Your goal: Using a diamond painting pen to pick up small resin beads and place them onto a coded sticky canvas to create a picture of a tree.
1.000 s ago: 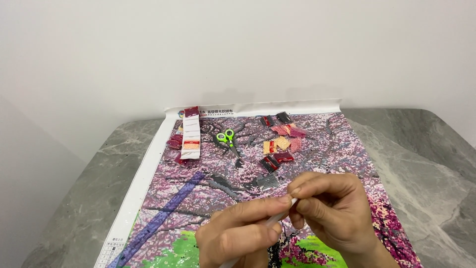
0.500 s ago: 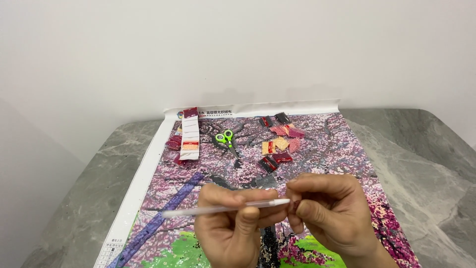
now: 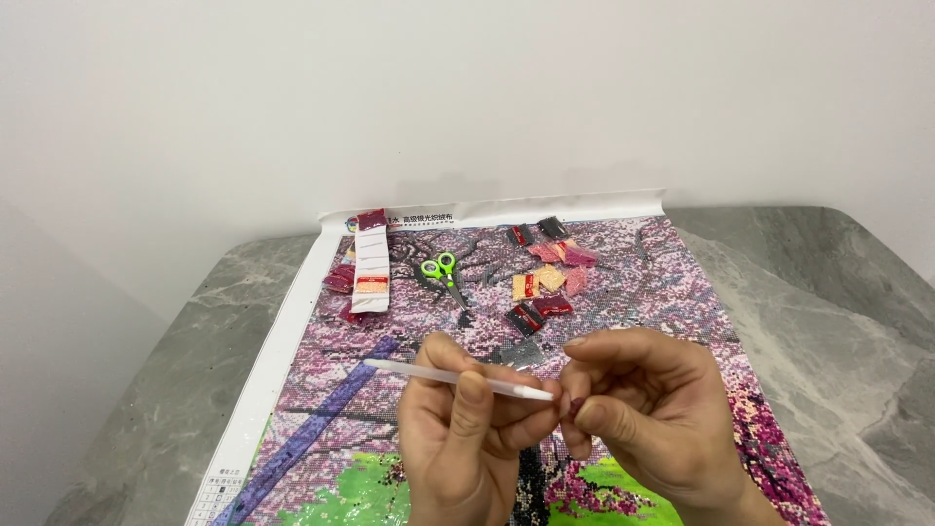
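Observation:
My left hand (image 3: 463, 438) pinches a thin white applicator pen (image 3: 438, 375), held nearly level with its tip pointing right. My right hand (image 3: 648, 414) is curled just beside that tip, fingertips pinched on something small and dark red that I cannot make out clearly. Both hands hover over a diamond-painting canvas (image 3: 643, 282) showing pink blossoms, a purple path and green grass, spread flat on a grey marble table (image 3: 838, 292).
Green-handled scissors (image 3: 443, 273) lie near the canvas's far end. A white strip of bead packets (image 3: 371, 273) sits to their left; several small red, pink and orange bead bags (image 3: 541, 282) are scattered to their right. A white wall stands behind the table.
The pen has slid out leftward from between my hands and now shows full length in my left hand. My right hand stays pinched by its tip.

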